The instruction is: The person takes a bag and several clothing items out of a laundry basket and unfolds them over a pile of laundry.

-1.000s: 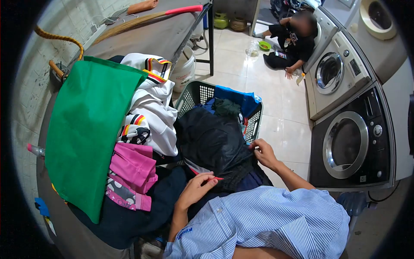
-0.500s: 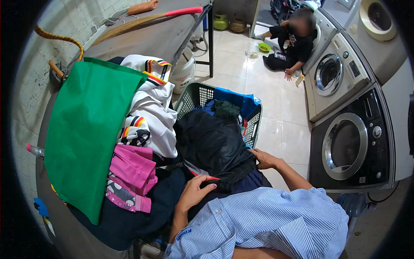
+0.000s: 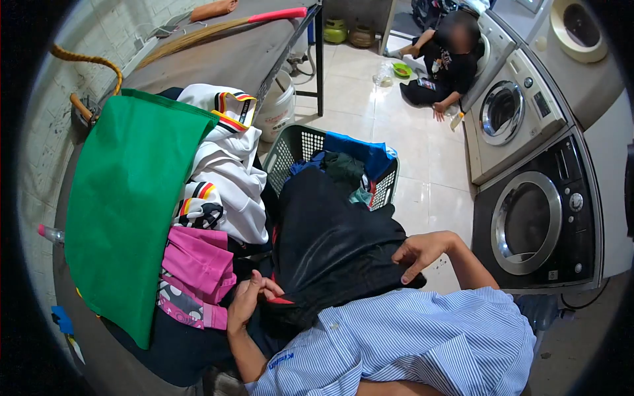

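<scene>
The black garment [image 3: 330, 228] has been drawn wider, its edges pinched by the left hand [image 3: 249, 298] and right hand [image 3: 421, 253]; more laundry [image 3: 345, 169] in the plastic basket [image 3: 297, 146] is thereby exposed.

Between left fingers [image 3: 271, 288] and right fingers [image 3: 408, 253], a soft black cloth garment [image 3: 337, 241], red beside the left ones; left of those, folded pink cloth [image 3: 199, 263] and a green fabric sheet [image 3: 129, 204]; below the right ones, a blue-and-white striped shirt [image 3: 422, 333].
</scene>
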Motion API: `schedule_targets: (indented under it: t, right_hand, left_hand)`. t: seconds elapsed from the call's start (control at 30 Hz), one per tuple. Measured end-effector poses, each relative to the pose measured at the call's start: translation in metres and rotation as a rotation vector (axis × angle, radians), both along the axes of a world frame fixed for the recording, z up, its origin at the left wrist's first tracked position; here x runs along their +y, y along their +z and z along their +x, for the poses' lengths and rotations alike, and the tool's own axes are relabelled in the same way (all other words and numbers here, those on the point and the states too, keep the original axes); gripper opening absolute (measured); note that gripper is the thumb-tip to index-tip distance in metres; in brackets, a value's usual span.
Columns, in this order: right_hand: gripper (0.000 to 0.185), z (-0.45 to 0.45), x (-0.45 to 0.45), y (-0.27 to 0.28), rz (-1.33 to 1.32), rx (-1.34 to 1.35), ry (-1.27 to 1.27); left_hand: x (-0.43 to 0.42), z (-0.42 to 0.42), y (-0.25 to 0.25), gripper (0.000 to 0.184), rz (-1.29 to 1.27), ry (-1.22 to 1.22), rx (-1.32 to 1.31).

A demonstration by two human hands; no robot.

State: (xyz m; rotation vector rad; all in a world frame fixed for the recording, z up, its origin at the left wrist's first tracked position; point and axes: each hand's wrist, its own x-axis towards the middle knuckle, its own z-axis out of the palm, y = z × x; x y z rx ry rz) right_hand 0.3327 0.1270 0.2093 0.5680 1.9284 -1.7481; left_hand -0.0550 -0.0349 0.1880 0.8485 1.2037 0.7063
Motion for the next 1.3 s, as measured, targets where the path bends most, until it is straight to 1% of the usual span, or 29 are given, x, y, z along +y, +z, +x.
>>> schedule_targets:
  t: [0.03, 0.07, 0.1, 0.17, 0.23, 0.27, 0.33, 0.37, 0.4, 0.43, 0.5, 0.67, 0.87, 1.0, 1.03, 1.17, 1.2, 1.3]
  right_hand:
    - [0.035, -0.001, -0.003, 0.0, -0.001, -0.004, -0.115]
    - [0.046, -0.001, -0.006, 0.001, -0.002, -0.009, -0.229]
    - [0.046, -0.005, -0.004, 0.003, -0.002, -0.011, -0.226]
    - [0.047, -0.019, 0.0, 0.005, 0.556, -0.152, -0.25]
    - [0.055, -0.035, 0.004, -0.012, 0.663, -0.195, -0.349]
    - [0.055, -0.044, 0.002, -0.017, 0.664, -0.193, -0.35]
    - [0.054, -0.062, -0.009, -0.031, 0.763, 0.079, -0.523]
    - [0.056, -0.07, -0.014, -0.044, 0.823, 0.159, -0.501]
    - [0.058, -0.077, -0.02, -0.059, 0.881, 0.238, -0.479]
    - [0.058, -0.083, -0.027, -0.077, 0.88, 0.24, -0.479]
    - [0.058, -0.092, -0.037, -0.103, 1.322, 0.17, -0.279]
    - [0.058, -0.091, -0.029, -0.096, 1.229, 0.202, -0.288]
    - [0.055, -0.094, -0.024, -0.08, 1.17, 0.186, -0.256]
    - [0.044, -0.097, -0.015, -0.061, 1.042, 0.205, -0.244]
    - [0.044, -0.099, -0.016, -0.055, 1.042, 0.207, -0.242]
    - [0.031, -0.113, -0.022, -0.028, 0.817, 0.356, -0.299]
    - [0.031, -0.117, -0.024, -0.026, 0.816, 0.355, -0.297]
    - [0.026, -0.126, -0.037, -0.023, 0.729, 0.468, -0.251]
  left_hand:
    - [0.0, 0.002, 0.002, 0.019, 0.0, 0.001, -0.002]
    - [0.002, 0.009, 0.006, 0.02, 0.009, 0.027, 0.139]
    - [0.004, 0.017, 0.011, 0.022, 0.019, 0.053, 0.281]
    - [0.009, 0.033, 0.018, 0.025, 0.038, 0.104, 0.571]
    - [0.014, 0.046, 0.016, 0.027, 0.08, 0.096, 0.576]
    - [0.018, 0.052, 0.014, 0.03, 0.122, 0.087, 0.578]
    - [0.023, 0.064, 0.006, 0.035, 0.204, 0.074, 0.583]
    - [0.023, 0.069, 0.002, 0.035, 0.204, 0.077, 0.585]
    - [0.024, 0.074, -0.004, 0.035, 0.215, 0.022, 0.653]
    - [0.023, 0.078, -0.011, 0.036, 0.225, -0.035, 0.721]
    - [0.019, 0.083, -0.021, 0.036, 0.245, -0.152, 0.86]
    - [0.006, 0.083, -0.032, 0.039, 0.158, -0.11, 0.78]
    - [-0.005, 0.069, -0.01, 0.047, 0.072, -0.159, 0.646]
    - [-0.012, 0.06, -0.003, 0.057, 0.104, -0.207, 0.517]
    - [-0.013, 0.058, 0.0, 0.057, 0.104, -0.205, 0.518]
    - [-0.016, 0.051, 0.012, 0.07, 0.112, -0.261, 0.481]
    - [-0.017, 0.049, 0.01, 0.07, 0.111, -0.26, 0.48]
    - [-0.022, 0.043, 0.005, 0.074, 0.178, -0.278, 0.465]
